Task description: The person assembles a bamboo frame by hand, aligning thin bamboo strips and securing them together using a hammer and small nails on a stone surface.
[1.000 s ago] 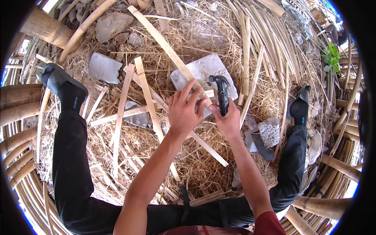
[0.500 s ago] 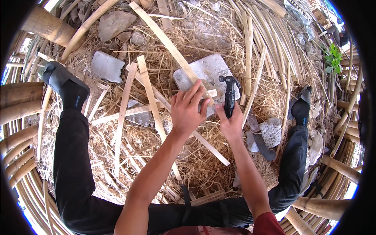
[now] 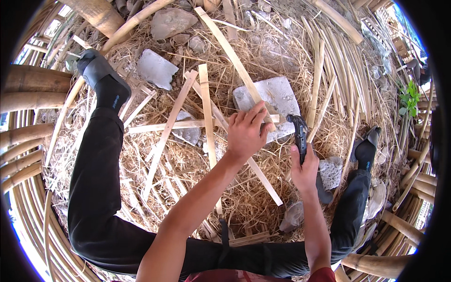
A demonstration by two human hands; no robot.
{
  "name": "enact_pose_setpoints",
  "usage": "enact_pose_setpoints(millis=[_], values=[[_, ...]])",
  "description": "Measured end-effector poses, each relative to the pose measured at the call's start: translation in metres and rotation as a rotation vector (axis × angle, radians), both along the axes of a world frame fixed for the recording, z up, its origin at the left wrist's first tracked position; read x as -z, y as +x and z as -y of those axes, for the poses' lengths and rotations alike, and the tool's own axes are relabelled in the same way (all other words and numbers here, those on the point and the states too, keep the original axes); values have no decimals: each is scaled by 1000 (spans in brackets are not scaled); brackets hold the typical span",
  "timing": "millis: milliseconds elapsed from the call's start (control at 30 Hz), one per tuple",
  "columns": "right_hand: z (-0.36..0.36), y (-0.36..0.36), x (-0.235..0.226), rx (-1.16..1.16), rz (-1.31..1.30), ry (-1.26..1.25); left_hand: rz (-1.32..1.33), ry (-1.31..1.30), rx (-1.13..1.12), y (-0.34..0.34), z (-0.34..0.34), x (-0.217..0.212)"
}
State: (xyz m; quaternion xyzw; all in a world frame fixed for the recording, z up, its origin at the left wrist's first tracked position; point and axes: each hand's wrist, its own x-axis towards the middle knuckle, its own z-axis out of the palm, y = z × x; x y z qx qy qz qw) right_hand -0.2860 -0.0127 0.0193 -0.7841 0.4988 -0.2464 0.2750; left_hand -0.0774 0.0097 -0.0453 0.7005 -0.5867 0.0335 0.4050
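A long, pale split-bamboo strip [image 3: 230, 51] runs away from me, its near end resting over a flat concrete block [image 3: 277, 91]. My left hand [image 3: 248, 131] grips that strip near its near end, fingers over the top and thumb along the side. Beneath it, a shorter strip [image 3: 281, 119] lies crosswise on the block, partly hidden by the hand. Upright in my right hand [image 3: 305, 171] is a black hammer [image 3: 299, 134], fingers closed around the handle. The hammer's head sits by the block's right edge.
Loose bamboo strips [image 3: 206, 108] cross one another on the straw-strewn ground. Stones and a broken concrete piece [image 3: 157, 69] lie farther off; a pitted stone [image 3: 330, 171] is by my right foot. My legs [image 3: 96, 174] spread either side. Bamboo poles [image 3: 35, 80] line the left.
The view has shifted, so the scene sits farther right and lower. Relative to the block, my right hand and hammer have come slightly nearer and rightward. My left hand stays on the strip.
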Motion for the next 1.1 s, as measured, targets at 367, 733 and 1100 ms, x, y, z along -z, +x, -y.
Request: enact_pose_setpoints(millis=[367,733,1100], values=[[-2,-14,3,-76,-23,-39,-2,-2,-7,-4,1,1],[20,7,-15,-122,-133,-20,7,-10,8,-3,1,3],[16,15,-25,-239,-192,-103,19,-8,-9,-4,1,5]])
